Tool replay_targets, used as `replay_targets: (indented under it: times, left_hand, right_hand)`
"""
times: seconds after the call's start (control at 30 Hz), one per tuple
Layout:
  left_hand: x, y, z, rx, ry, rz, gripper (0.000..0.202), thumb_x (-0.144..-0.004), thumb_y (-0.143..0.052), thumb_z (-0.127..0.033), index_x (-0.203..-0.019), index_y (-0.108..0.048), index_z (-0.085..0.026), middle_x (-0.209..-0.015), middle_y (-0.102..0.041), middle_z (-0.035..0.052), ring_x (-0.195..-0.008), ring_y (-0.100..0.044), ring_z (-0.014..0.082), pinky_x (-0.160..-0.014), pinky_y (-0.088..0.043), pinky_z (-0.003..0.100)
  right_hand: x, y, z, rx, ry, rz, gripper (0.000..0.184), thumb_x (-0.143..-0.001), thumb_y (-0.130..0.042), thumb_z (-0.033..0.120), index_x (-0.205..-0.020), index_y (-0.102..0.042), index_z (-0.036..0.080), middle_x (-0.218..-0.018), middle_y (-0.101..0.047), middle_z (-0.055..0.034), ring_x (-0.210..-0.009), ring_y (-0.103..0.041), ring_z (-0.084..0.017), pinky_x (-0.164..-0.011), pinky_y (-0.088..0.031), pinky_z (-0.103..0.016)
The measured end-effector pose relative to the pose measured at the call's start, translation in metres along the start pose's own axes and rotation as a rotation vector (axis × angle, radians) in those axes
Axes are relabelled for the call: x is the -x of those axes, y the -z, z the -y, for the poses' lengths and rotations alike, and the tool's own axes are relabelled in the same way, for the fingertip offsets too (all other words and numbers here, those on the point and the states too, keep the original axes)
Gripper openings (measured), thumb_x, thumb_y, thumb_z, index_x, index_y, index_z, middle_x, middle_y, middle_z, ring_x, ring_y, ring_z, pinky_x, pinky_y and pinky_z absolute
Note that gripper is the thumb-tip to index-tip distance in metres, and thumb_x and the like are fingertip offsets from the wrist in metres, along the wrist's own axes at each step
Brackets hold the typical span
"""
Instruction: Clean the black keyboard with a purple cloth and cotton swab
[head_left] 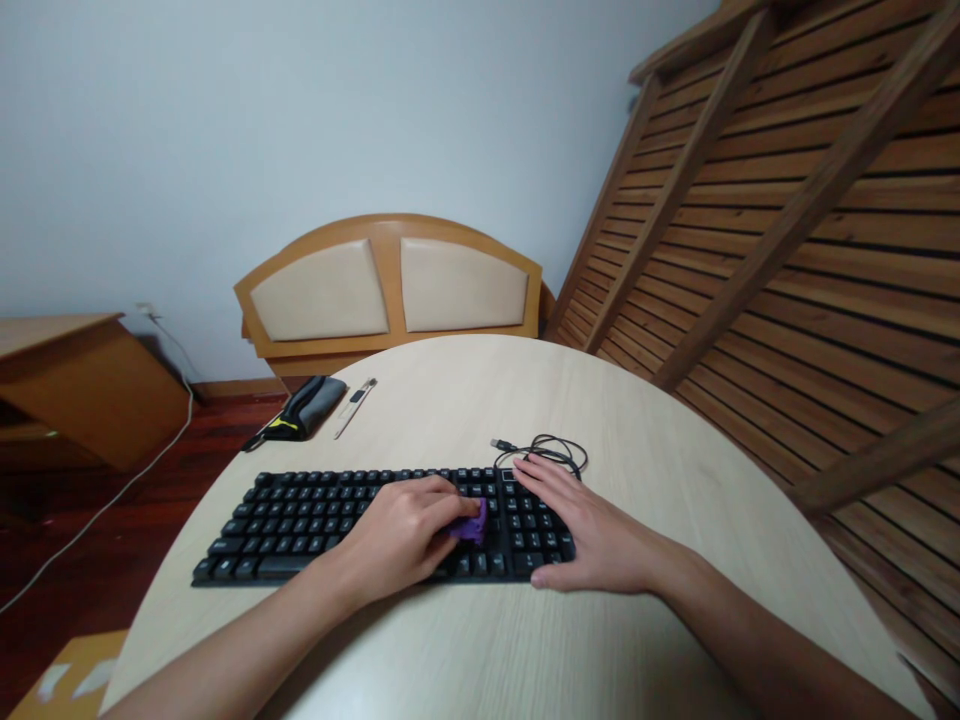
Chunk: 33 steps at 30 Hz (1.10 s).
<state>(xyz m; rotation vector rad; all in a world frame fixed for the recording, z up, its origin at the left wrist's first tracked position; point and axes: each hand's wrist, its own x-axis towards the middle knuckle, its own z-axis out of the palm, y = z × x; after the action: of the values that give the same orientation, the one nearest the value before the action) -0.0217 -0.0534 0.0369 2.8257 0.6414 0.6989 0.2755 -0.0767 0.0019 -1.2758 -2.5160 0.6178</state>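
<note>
A black keyboard point(300, 520) lies flat along the near part of the round table. My left hand point(409, 525) is closed on a purple cloth point(471, 524), pressed onto the keys just left of the number pad. Part of the cloth is hidden under my fingers. With fingers spread and thumb apart, my right hand point(585, 530) rests against the keyboard's right end, its fingertips on the top right corner. Behind that corner sits the keyboard's coiled black cable point(559, 442) with its USB plug point(502, 444).
The pale wooden table point(675, 480) has a curved edge. Toward its far left lie a dark pouch point(311, 405) with yellow trim and a slim white cutter-like tool point(355, 408). A headboard point(390, 285) stands beyond, and a slatted wooden frame point(810, 230) leans at the right.
</note>
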Motion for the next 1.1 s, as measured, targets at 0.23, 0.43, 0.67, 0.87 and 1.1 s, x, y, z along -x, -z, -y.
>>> replay_targets:
  times: [0.23, 0.43, 0.67, 0.87, 1.1]
  left_hand:
    - [-0.002, 0.007, -0.017, 0.010, -0.049, 0.184, 0.017, -0.089, -0.059, -0.019, -0.101, -0.071, -0.019, -0.087, -0.071, 0.0043, -0.075, -0.068, 0.0180, -0.065, -0.055, 0.029]
    - [-0.002, 0.017, -0.012, 0.004, -0.109, 0.270, 0.018, -0.090, -0.061, -0.018, -0.106, -0.070, -0.018, -0.089, -0.071, 0.0040, -0.078, -0.068, 0.0182, -0.068, -0.055, 0.030]
    - [0.000, 0.025, -0.013, -0.023, -0.128, 0.312, 0.013, -0.087, -0.066, -0.020, -0.099, -0.070, -0.021, -0.083, -0.072, 0.0023, -0.081, -0.068, 0.0199, -0.067, -0.053, 0.030]
    - [0.001, 0.028, -0.014, 0.042, -0.168, 0.284, 0.014, -0.092, -0.061, -0.023, -0.104, -0.069, -0.022, -0.081, -0.072, 0.0015, -0.081, -0.068, 0.0183, -0.067, -0.054, 0.029]
    - [-0.002, 0.016, -0.015, 0.001, -0.224, 0.210, 0.013, -0.097, -0.056, -0.021, -0.106, -0.066, -0.019, -0.088, -0.074, 0.0034, -0.086, -0.068, 0.0182, -0.069, -0.056, 0.028]
  right_hand:
    - [0.001, -0.001, 0.000, 0.021, 0.012, -0.015, 0.116, -0.071, -0.076, 0.069, -0.161, -0.025, 0.015, -0.167, -0.020, -0.0172, -0.154, -0.014, -0.038, -0.123, -0.020, -0.059]
    - [-0.001, 0.001, 0.001, 0.034, -0.003, -0.002, 0.117, -0.071, -0.075, 0.070, -0.160, -0.026, 0.014, -0.167, -0.020, -0.0170, -0.154, -0.014, -0.037, -0.123, -0.021, -0.058]
    - [0.001, 0.000, -0.001, 0.004, 0.003, -0.007, 0.117, -0.071, -0.075, 0.071, -0.161, -0.024, 0.017, -0.168, -0.020, -0.0156, -0.154, -0.013, -0.038, -0.123, -0.020, -0.059]
    - [0.000, 0.001, -0.001, 0.003, 0.008, -0.006, 0.116, -0.071, -0.076, 0.070, -0.161, -0.024, 0.018, -0.167, -0.020, -0.0161, -0.153, -0.014, -0.039, -0.122, -0.021, -0.060]
    - [0.000, 0.001, 0.000, 0.035, 0.005, 0.001, 0.117, -0.071, -0.075, 0.071, -0.160, -0.027, 0.014, -0.167, -0.021, -0.0187, -0.153, -0.015, -0.038, -0.122, -0.023, -0.060]
